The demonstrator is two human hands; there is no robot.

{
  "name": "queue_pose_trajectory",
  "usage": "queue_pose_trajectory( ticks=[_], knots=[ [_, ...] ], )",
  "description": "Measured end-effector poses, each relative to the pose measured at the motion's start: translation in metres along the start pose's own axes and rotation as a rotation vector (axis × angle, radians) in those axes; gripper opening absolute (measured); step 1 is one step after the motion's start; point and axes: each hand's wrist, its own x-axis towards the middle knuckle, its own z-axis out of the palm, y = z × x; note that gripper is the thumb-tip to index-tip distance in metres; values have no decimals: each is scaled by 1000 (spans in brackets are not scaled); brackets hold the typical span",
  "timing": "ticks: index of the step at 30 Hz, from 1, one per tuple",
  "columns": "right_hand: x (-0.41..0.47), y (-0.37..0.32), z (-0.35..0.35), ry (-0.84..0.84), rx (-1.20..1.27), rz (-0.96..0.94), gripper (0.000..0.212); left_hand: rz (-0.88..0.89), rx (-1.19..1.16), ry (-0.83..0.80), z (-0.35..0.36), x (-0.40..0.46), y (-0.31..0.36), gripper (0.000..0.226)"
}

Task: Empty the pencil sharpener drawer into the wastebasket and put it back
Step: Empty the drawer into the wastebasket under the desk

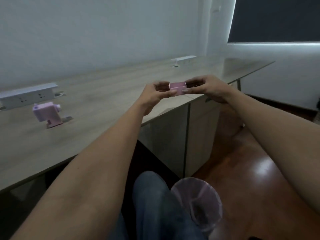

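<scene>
Both hands are up in front, left hand (pixel 152 94) and right hand (pixel 207 89) each pinching an end of the little pink drawer (pixel 177 88), held level and open side up above the desk edge. Whether it holds shavings, I can't tell. The wastebasket (pixel 197 200) sits low on the floor beside the person's knee, well apart from the drawer, so a tilt out here would likely scatter any shavings onto the desk (pixel 97 101) or lap. The sharpener (pixel 47 114) waits far left on the desk, near a white power strip (pixel 27 96). Pale wood desk, white wall behind, glossy brown floor (pixel 251 170), dark window (pixel 277 18) top right.
</scene>
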Motion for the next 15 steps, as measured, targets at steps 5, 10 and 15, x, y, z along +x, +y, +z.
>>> queue_pose_trajectory(
  ticks=[5,10,15],
  knots=[
    [-37,45,-14,39,57,89,56,-40,-11,-57,48,-8,-36,59],
    [-79,100,-2,76,99,215,57,-114,1,-104,82,-29,-86,65],
    [-109,169,26,97,242,361,55,-234,-26,-119,106,-53,-145,59]
  ],
)
